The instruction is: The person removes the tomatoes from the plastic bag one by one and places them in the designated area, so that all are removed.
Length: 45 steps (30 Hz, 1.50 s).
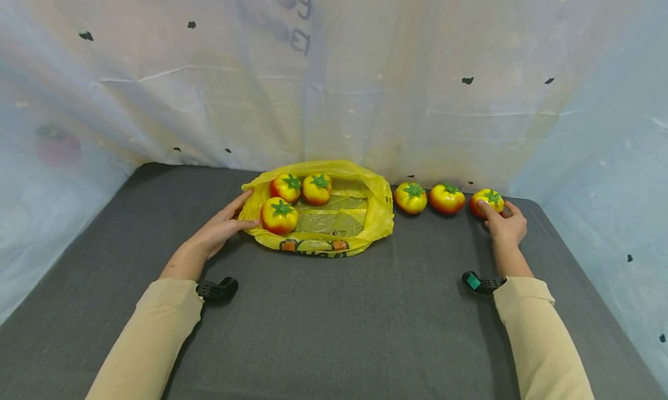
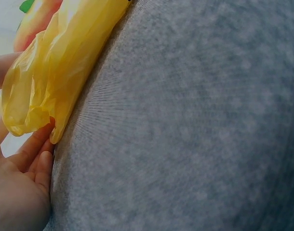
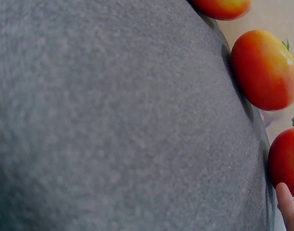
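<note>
A yellow plastic bag point(image 1: 383, 214) lies on the grey table with its mouth spread wide. Three shiny yellow-red tomatoes with green tops sit in its left half, the nearest tomato point(image 1: 279, 216) in front of the other two. My left hand point(image 1: 221, 229) holds the bag's left edge, thumb at the near side and fingers farther back; the left wrist view has fingertips point(image 2: 46, 130) tucked at the yellow film. At the right end of a row outside the bag, my right hand point(image 1: 507, 225) grips a tomato point(image 1: 493, 198), the thumb point(image 3: 285, 199) against its near side.
Two more tomatoes stand between the bag and my right hand: one tomato point(image 1: 410, 198) close to the bag's right edge, another tomato point(image 1: 446, 199) beside it. Behind the table point(image 1: 334, 319) hangs a pale plastic sheet point(image 1: 365, 98), with sheeting also at both sides.
</note>
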Each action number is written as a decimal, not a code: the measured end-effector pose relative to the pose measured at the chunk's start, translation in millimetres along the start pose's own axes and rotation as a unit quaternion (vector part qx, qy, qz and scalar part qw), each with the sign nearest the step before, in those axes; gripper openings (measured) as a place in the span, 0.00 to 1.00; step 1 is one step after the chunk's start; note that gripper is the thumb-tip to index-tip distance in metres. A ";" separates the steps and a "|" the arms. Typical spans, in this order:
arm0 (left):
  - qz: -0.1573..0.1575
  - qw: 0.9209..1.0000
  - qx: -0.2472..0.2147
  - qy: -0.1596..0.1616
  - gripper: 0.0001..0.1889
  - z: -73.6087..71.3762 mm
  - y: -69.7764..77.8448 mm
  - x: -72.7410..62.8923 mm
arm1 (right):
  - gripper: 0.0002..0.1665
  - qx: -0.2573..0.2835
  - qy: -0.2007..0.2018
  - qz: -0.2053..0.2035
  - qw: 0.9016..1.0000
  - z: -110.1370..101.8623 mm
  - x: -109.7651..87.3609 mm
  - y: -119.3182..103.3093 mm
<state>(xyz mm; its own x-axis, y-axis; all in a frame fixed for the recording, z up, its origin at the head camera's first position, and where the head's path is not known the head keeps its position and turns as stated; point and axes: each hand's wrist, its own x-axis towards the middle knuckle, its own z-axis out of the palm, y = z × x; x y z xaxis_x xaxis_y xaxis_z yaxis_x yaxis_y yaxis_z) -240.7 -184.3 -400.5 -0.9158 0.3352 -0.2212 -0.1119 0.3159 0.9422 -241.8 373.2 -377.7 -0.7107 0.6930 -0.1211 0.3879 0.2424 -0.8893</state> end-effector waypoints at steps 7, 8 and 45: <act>-0.004 1.000 0.000 -0.001 0.47 0.4 1.1 -0.9 | 0.54 -0.025 -0.007 -0.005 1.000 -3.2 -1.5 1.9; -0.004 1.000 0.000 -0.001 0.47 0.4 1.0 -1.0 | 0.54 -0.027 -0.008 -0.004 1.000 -3.6 -1.3 2.1; -0.002 1.000 0.008 0.002 0.47 0.6 1.2 -2.4 | 0.38 0.106 -0.028 -0.099 0.989 8.1 -49.2 -20.8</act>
<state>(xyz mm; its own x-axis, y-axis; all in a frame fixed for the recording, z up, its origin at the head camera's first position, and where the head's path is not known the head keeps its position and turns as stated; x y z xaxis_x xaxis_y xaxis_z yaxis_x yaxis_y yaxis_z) -238.4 -184.2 -399.0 -0.9168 0.3309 -0.2237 -0.1094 0.3306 0.9374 -219.6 328.6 -356.8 -0.7941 0.6060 0.0465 0.1098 0.2182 -0.9697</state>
